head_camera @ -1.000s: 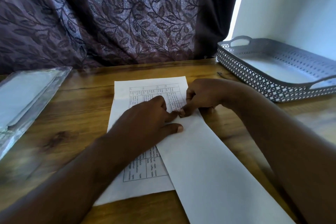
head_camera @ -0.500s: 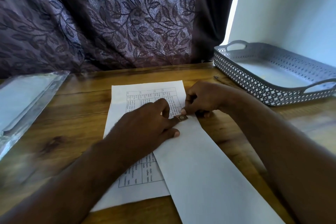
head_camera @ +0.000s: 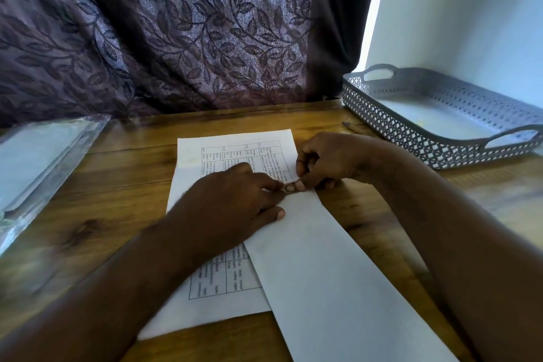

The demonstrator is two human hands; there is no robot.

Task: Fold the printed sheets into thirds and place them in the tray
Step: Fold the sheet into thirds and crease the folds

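- The left hand (head_camera: 232, 203) lies palm down across the middle of the printed sheet (head_camera: 235, 145). Its forearm comes in from the lower left corner of the view.
- Its fingers (head_camera: 271, 184) reach rightward, only slightly bent. One fingertip presses on the top corner of the folded flap (head_camera: 338, 279), and the thumb lies flat on the flap just below.
- The right hand (head_camera: 332, 160) enters from the right edge, with its wrist low over the bench (head_camera: 102, 185).
- Its fingers are curled tight. Thumb and forefinger pinch that same flap corner, touching the left fingertip.
- The printed sheet lies flat on the bench in front of the person, print side up. Its right part is folded over, so the blank back shows as a long white band slanting toward the bottom of the view.
- The tray (head_camera: 411, 141), grey with a perforated wall and cut-out handles, stands at the far right of the bench, well apart from the sheet.
- The left hand hides the middle of the print, and the lettering is too small to read.
- The flap's lower end and the tray's right end are cut off by the frame. I cannot tell whether anything lies in the tray.
- A clear plastic sleeve (head_camera: 38, 161) lies at the left edge, blurred, and its contents cannot be made out.
- A small dark thing (head_camera: 345, 123) lies beside the tray's near corner, too small to identify.
- A leaf-patterned curtain (head_camera: 205, 23) hangs behind the bench.
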